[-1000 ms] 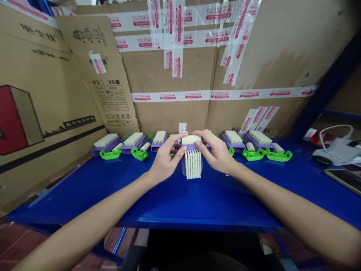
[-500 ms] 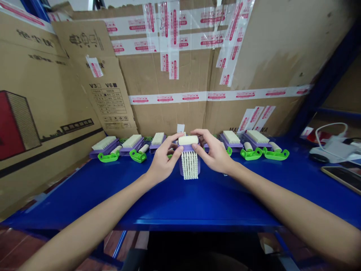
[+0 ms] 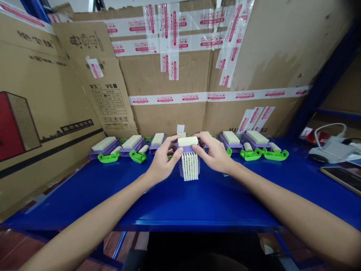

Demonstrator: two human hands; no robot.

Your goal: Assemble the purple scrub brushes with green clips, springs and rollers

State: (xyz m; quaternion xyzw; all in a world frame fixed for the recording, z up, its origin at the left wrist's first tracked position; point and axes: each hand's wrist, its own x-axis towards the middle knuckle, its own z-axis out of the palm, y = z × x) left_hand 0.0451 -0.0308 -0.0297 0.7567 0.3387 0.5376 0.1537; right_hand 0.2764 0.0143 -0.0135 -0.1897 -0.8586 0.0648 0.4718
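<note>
Both hands hold one purple brush [image 3: 189, 164] over the blue shelf [image 3: 180, 195], its white bristles facing me. A cream bar [image 3: 187, 141] sits on the brush's top end. My left hand [image 3: 162, 161] grips the brush's left side, fingers curled toward the bar. On the right side my right hand [image 3: 216, 153] does the same, with fingertips at the bar's right end.
A row of purple brushes [image 3: 132, 143] with green handle pieces [image 3: 251, 154] lines the back of the shelf. Taped cardboard boxes [image 3: 197, 67] stand behind and at the left. A phone [image 3: 342, 177] and a white charger with cable [image 3: 331, 145] lie at the right.
The fingers of both hands have drawn in closer round the cream bar and the brush's top. The brush itself has barely moved.
</note>
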